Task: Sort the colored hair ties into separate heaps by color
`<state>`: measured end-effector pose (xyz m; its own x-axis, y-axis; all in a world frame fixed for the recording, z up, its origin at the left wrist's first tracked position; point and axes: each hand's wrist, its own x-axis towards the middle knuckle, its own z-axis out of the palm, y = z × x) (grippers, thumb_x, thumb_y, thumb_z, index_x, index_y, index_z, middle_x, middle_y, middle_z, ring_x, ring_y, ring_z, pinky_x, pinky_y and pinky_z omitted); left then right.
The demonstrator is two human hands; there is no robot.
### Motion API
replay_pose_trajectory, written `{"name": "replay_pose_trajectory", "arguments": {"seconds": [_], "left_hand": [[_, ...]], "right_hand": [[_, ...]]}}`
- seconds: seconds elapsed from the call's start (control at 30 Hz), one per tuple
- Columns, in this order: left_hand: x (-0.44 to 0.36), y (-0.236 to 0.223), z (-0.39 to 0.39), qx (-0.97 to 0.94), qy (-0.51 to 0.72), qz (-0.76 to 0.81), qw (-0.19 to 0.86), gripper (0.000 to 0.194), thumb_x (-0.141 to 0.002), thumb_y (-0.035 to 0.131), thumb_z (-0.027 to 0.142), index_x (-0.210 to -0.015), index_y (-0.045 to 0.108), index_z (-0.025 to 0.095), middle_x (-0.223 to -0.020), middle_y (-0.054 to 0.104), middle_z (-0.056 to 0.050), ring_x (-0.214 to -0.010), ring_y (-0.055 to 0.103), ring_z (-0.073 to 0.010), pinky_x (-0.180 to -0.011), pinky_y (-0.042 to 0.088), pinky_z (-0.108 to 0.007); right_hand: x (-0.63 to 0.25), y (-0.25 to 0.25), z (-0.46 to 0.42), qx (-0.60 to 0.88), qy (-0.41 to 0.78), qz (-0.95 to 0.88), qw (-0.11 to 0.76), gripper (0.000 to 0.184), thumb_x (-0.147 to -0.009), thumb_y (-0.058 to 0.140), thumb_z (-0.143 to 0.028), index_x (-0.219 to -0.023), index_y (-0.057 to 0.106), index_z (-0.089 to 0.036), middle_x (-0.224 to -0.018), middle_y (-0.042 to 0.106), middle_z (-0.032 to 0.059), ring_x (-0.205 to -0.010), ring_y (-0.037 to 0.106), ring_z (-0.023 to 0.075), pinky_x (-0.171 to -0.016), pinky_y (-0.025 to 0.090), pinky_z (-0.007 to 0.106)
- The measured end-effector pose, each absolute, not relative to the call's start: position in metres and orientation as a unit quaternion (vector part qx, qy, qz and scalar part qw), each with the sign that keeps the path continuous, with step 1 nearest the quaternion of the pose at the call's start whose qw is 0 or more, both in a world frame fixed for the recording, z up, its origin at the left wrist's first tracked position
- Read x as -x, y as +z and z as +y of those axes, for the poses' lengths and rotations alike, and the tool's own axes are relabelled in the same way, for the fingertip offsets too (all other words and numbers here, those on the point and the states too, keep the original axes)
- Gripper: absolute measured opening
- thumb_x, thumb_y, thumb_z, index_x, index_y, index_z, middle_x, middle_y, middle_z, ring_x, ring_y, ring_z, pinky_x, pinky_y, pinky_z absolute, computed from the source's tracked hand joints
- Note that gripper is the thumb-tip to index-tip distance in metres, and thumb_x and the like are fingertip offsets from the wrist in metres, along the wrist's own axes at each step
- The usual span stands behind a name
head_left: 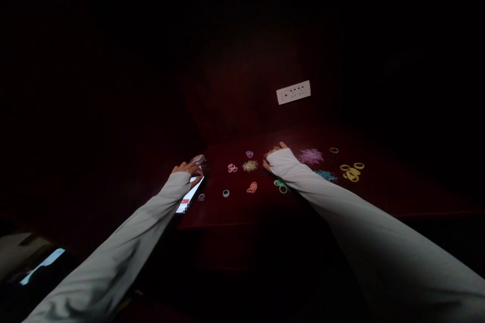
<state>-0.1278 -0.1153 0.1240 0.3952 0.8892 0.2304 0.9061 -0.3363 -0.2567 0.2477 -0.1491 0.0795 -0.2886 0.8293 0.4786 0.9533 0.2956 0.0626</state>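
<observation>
At the left of the dark red table, my left hand (187, 169) is curled beside a small, pinkish, glossy thing (198, 160), perhaps a clear bag; what its fingers grip is hidden. Just below that hand lies a lit phone (190, 196). My right hand (275, 153) bends downward on the table with its fingers closed, and anything in them is hidden. To its right is a pile of thin purple bands (310, 156). Green rings (282, 186) lie partly under the right sleeve. On its left is a heap of pale yellow bands (250, 166).
Between the hands are pink rings (232, 168), purple rings (249, 154), orange rings (252, 187) and a bluish ring (226, 193). Farther right lie blue bands (326, 175), yellow rings (352, 173) and a multicoloured ring (334, 150). A white socket panel (293, 92) is on the wall.
</observation>
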Motion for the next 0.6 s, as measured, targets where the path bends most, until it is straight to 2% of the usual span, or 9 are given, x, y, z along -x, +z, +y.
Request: {"name": "replay_pose_trajectory", "arguments": {"seconds": [0.17, 0.27, 0.43, 0.6], "left_hand": [[0.146, 0.098, -0.158, 0.836, -0.014, -0.525, 0.159, 0.026, -0.101, 0.06, 0.045, -0.111, 0.078, 0.028, -0.124, 0.074, -0.007, -0.113, 0.059, -0.0303, -0.09, 0.041, -0.039], [0.145, 0.086, -0.17, 0.842, -0.018, -0.515, 0.162, 0.021, -0.101, 0.062, 0.041, -0.107, 0.076, 0.026, -0.122, 0.075, -0.007, -0.111, 0.059, -0.0286, -0.088, 0.04, -0.038], [0.142, 0.076, -0.169, 0.854, -0.028, -0.495, 0.157, 0.022, -0.105, 0.051, 0.03, -0.098, 0.071, 0.024, -0.112, 0.076, -0.007, -0.109, 0.06, -0.0264, -0.086, 0.038, -0.036], [0.124, 0.076, -0.165, 0.853, -0.056, -0.5, 0.139, 0.018, -0.104, 0.057, 0.03, -0.096, 0.07, 0.023, -0.111, 0.075, -0.008, -0.109, 0.061, -0.0273, -0.087, 0.039, -0.036]], "right_hand": [[-0.244, 0.087, -0.153, 0.555, -0.192, -0.792, 0.163, 0.032, -0.094, 0.053, -0.025, -0.099, 0.081, -0.012, -0.094, 0.079, 0.0152, -0.097, 0.065, 0.0272, -0.107, 0.03, 0.044], [-0.245, 0.086, -0.152, 0.558, -0.2, -0.788, 0.167, 0.032, -0.095, 0.052, -0.025, -0.099, 0.081, -0.013, -0.095, 0.079, 0.0147, -0.101, 0.066, 0.0273, -0.109, 0.029, 0.044], [-0.252, 0.076, -0.147, 0.564, -0.206, -0.778, 0.188, 0.028, -0.095, 0.056, -0.026, -0.096, 0.081, -0.015, -0.093, 0.079, 0.0135, -0.101, 0.067, 0.0277, -0.109, 0.03, 0.044], [-0.255, 0.074, -0.145, 0.56, -0.203, -0.78, 0.191, 0.027, -0.095, 0.056, -0.027, -0.095, 0.081, -0.016, -0.091, 0.079, 0.0127, -0.099, 0.067, 0.027, -0.108, 0.031, 0.043]]}}
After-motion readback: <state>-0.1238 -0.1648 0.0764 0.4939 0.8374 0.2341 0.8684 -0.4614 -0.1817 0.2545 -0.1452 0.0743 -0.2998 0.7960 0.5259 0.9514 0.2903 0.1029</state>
